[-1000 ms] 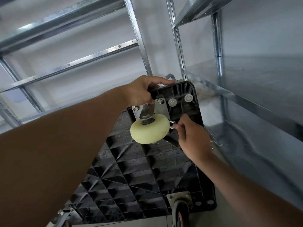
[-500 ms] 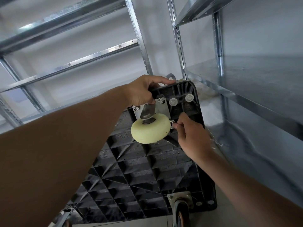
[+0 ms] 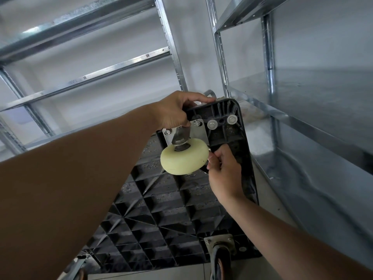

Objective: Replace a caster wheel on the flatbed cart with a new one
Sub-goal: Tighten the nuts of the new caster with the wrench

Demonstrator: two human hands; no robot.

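Steel shelving (image 3: 302, 126) behind; left hand (image 3: 177, 113) grips upturned cart (image 3: 161, 209), right hand (image 3: 225, 174) pinches bolt beside cream caster wheel (image 3: 184, 158) (glossy).

Bare metal shelving fills the room. One rack (image 3: 90, 73) runs from nine o'clock up toward twelve, its slotted upright (image 3: 171, 47) rising beside a plain white wall (image 3: 121, 49) (flat, even light, no window in view). A second rack (image 3: 302, 122) takes the three o'clock side, its grey shelf surfaces dully reflective. Pale floor (image 3: 145, 274) shows at six o'clock.
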